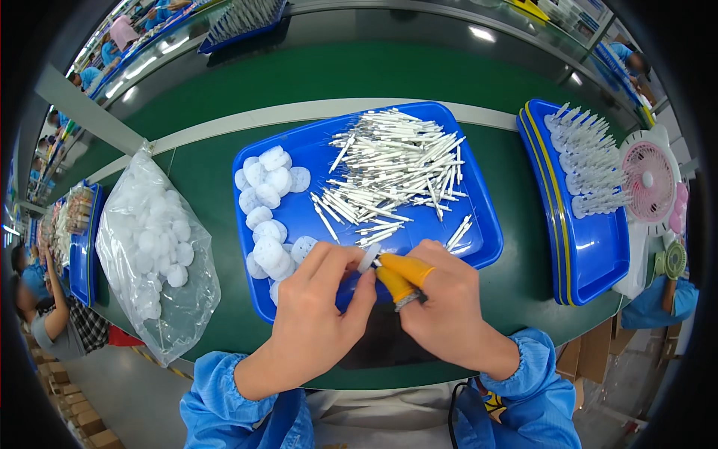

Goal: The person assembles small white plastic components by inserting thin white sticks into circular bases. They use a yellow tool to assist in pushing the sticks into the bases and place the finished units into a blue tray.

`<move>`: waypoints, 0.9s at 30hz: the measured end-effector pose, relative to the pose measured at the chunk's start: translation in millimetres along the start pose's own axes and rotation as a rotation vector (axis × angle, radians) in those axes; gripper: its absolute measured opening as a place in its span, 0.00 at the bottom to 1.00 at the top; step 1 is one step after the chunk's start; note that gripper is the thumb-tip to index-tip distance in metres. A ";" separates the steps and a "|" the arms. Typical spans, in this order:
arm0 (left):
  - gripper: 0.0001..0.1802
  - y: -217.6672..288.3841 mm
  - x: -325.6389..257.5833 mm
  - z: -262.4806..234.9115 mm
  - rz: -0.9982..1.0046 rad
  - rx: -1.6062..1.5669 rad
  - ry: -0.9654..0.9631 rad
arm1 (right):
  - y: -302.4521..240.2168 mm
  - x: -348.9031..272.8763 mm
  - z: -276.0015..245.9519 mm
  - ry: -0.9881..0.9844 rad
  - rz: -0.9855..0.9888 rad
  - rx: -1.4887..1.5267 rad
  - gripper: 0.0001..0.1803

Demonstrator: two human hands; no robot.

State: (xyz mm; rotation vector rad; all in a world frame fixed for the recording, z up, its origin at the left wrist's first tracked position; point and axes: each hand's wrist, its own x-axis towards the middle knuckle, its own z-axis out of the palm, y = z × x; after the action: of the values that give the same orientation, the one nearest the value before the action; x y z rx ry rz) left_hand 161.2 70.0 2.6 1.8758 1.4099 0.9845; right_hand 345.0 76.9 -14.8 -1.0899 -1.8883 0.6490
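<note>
My left hand [320, 303] pinches a small translucent white round plastic piece [369, 257], seen nearly edge-on. Close against it, my right hand [445, 303] is closed, with yellow coverings [404, 271] at its thumb and index finger. A slim dark-and-light bit shows between these yellow tips, too small to name. Both hands are over the near edge of a blue tray [485, 217]. Inside, many slim white sticks with grey ends [396, 161] lie heaped at the right, and white round pieces [269, 247] are piled along the left side.
A clear plastic bag [161, 254] of more white round pieces lies at left. Stacked blue trays [598, 262] at right hold rows of clear-and-white assembled pieces [587, 165], beside a pink-and-white fan [649, 179]. Behind runs a green conveyor belt [336, 71]. Other people work further off.
</note>
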 end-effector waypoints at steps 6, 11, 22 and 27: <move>0.22 1.9 4.9 -7.2 -0.187 -0.490 -0.018 | -7.7 4.9 -21.2 0.048 -0.048 0.016 0.26; 0.26 1.0 5.2 -10.6 -0.048 -0.501 -0.053 | -15.0 6.4 -29.2 -0.018 -0.119 -0.067 0.29; 0.29 -0.6 5.1 -9.7 -0.007 -0.433 -0.051 | -13.3 7.6 -30.3 -0.060 -0.186 -0.119 0.31; 0.29 -0.8 4.6 -7.4 -0.013 -0.433 -0.034 | -14.8 8.1 -29.9 -0.041 -0.129 -0.087 0.29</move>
State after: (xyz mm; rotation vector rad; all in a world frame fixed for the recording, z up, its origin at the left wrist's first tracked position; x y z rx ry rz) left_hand 155.4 74.8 7.0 1.5522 1.0811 1.1397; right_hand 362.1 77.5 15.1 -1.0059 -2.0201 0.5239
